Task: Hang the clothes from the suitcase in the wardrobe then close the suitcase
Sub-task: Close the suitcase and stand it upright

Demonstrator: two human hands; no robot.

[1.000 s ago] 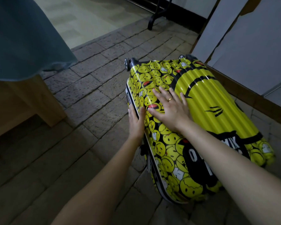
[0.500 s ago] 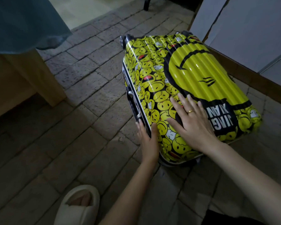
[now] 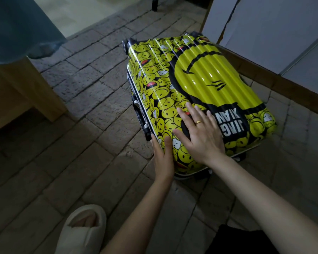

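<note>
We look down from the head camera at our yellow suitcase (image 3: 195, 92), which lies flat and closed on the brick floor (image 3: 84, 136). Its long side runs away from our hands, with the wheel end far from us and the end with the black letters close under our right hand (image 3: 200, 136). That hand lies flat on the lid with its fingers straight and spread, a gold ring (image 3: 198, 122) on one finger. Our left hand (image 3: 162, 158) is just beside it, on the suitcase's near left edge, thumb up on the lid and fingers down along the silver rim; it looks relaxed and holds nothing. The black side handle (image 3: 139, 114) sits just past the left fingertips. The far wheels are blurry and partly hidden. The white wardrobe doors (image 3: 275, 32) run close along the right side of the suitcase. Left of our left hand there is open floor, then a wooden bed frame (image 3: 31, 92). A pale slipper (image 3: 81, 233) is near our left arm.
</note>
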